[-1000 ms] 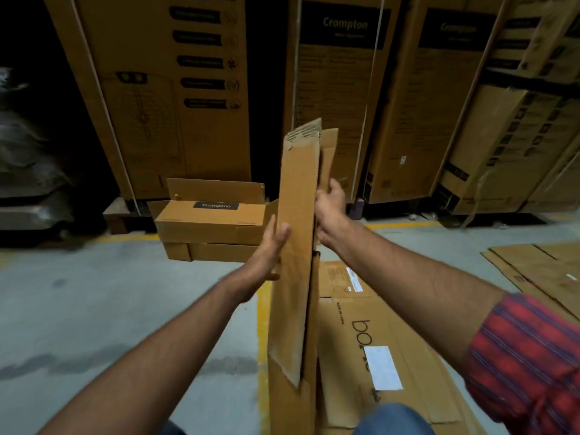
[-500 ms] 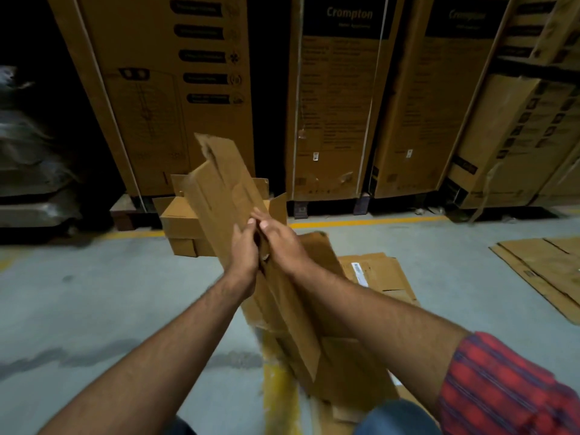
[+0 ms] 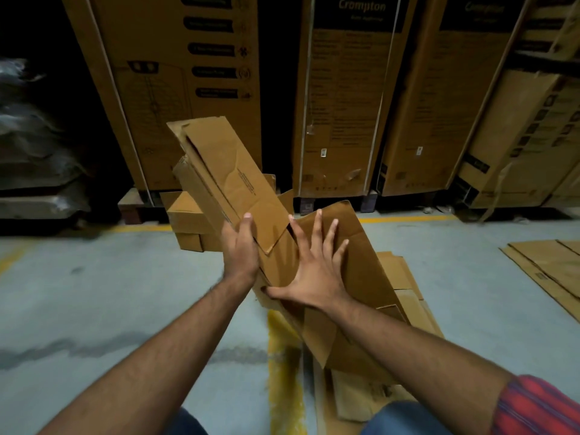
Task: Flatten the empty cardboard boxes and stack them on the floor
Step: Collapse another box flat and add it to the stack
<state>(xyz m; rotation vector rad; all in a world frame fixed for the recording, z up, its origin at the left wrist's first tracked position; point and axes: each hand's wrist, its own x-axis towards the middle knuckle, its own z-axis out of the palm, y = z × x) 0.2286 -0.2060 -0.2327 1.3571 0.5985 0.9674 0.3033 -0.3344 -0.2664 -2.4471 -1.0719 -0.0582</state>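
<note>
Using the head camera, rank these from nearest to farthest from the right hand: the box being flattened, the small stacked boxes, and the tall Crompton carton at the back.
1. The box being flattened: directly under the right hand, which presses on it.
2. The small stacked boxes: on the floor, ahead and left.
3. The tall Crompton carton: upright at the back.

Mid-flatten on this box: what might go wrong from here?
The right hand only presses flat on the cardboard box, with no grip; the panel may spring back. The left hand holds one side edge, which could tear or slip. Its top leans left, beyond the flattened stack, and might land off it.
</note>
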